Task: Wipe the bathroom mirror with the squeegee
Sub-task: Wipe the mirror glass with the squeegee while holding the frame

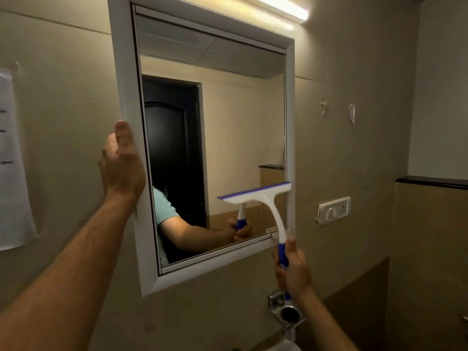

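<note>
A white-framed mirror (243,117) hangs on the beige wall, filling the middle of the view. My left hand (121,163) grips the mirror's left frame edge, thumb on the front and fingers behind. My right hand (292,269) grips the blue handle of a white and blue squeegee (263,198). The squeegee's blade lies against the lower right part of the glass, slightly tilted, close to the right frame. The glass reflects a dark door, my arm and the squeegee.
A lit tube light (281,6) runs above the mirror. A switch plate (334,210) sits on the wall to the right, under a dark ledge (430,181). A chrome holder (286,310) is fixed below the mirror. A paper sheet (12,160) hangs at far left.
</note>
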A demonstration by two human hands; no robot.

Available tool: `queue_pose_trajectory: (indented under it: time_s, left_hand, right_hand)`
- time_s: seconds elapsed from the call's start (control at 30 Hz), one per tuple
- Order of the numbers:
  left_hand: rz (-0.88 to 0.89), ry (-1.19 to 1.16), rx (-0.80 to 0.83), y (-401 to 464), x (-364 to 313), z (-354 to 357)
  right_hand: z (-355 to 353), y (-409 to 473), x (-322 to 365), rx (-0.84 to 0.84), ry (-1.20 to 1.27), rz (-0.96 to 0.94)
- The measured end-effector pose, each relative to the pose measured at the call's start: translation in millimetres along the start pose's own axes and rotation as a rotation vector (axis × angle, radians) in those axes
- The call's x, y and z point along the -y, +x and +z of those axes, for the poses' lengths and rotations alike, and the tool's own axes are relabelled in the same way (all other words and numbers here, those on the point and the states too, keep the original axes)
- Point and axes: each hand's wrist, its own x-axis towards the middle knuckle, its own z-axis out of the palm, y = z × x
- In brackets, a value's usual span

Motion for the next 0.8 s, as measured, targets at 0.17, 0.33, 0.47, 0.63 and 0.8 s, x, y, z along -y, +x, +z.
queue_pose_trajectory:
  time_s: [0.17, 0.33, 0.47, 0.63, 0.8]
  left_hand:
    - [-0.047, -0.013, -0.071, 13, 21, 4]
    - [-0.035, 0.004, -0.025, 13, 20, 3]
    - [-0.051, -0.020, -0.031, 9, 21, 3]
    - [-0.089, -0.016, -0.023, -26, 50, 0]
    - [-0.067, -0.030, -0.030, -42, 66, -1]
  right_hand:
    - [-1, 0, 14, 0.012, -0.024, -0.019]
    - [7, 15, 46, 0.073, 0.021, -0.032]
    - [-4, -4, 9, 0.068, -0.001, 0.053]
    - [-14, -32, -25, 0.012, -0.071, 0.131]
    - [-5, -12, 12, -0.005, -0.027, 0.048]
